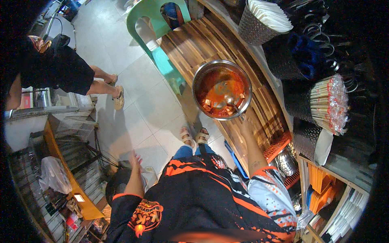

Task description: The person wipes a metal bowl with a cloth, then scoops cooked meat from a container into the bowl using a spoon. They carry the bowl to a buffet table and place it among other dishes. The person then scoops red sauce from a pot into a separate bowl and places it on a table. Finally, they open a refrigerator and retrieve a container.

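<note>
A round stainless-steel pot (197, 103) stands on a striped wooden tabletop (194, 39). Inside it is a red-orange sauce or soup (223, 83), with a few chunks of food near its lower edge. My right hand (248, 124) is at the pot's near right rim, its fingers closed around the handle of a metal ladle (229, 99). The ladle's bowl rests in the sauce. My left hand (136, 160) hangs beside my body over the floor, fingers apart and holding nothing.
A green plastic chair (164, 59) stands at the table's far left side. Wrapped chopsticks (328, 104) and white paper napkins (270, 15) fill holders along the right. An orange basket (278, 147) holds shiny metal ware. Another person (57, 66) stands at the upper left.
</note>
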A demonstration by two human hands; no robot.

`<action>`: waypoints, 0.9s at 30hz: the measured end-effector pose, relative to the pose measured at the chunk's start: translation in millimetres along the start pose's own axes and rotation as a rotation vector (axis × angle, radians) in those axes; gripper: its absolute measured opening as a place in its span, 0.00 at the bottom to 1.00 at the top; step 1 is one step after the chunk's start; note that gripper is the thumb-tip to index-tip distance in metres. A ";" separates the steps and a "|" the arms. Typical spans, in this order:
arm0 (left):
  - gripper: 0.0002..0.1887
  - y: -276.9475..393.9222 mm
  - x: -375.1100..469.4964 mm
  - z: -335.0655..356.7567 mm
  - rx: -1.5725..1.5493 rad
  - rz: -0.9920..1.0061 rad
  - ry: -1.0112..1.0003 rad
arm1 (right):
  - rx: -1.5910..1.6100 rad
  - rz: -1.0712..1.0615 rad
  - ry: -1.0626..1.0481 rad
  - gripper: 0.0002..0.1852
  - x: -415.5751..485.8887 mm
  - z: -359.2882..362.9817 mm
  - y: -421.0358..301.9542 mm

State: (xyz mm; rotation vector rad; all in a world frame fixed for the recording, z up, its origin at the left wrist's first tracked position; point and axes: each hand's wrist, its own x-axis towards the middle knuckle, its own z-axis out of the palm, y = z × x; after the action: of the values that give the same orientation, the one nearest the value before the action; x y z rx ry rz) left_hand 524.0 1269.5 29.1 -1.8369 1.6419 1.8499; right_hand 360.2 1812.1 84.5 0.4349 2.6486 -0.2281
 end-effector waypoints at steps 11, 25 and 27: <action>0.30 -76.2 3.9 -182.1 -0.392 -0.306 0.250 | -0.171 0.117 0.105 0.34 21.8 7.9 -25.5; 0.21 97.4 104.4 -241.5 -0.409 0.153 0.092 | 0.056 0.638 0.735 0.12 -59.5 48.3 -103.5; 0.20 124.5 106.8 -214.6 -0.452 0.341 0.093 | 0.045 0.392 0.856 0.11 -41.8 59.6 -144.0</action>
State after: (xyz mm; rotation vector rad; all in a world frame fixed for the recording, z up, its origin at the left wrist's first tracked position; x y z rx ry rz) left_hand 556.2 1006.9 84.0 -1.9110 1.7723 2.4886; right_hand 370.8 1652.5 63.2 1.2879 3.2697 0.0451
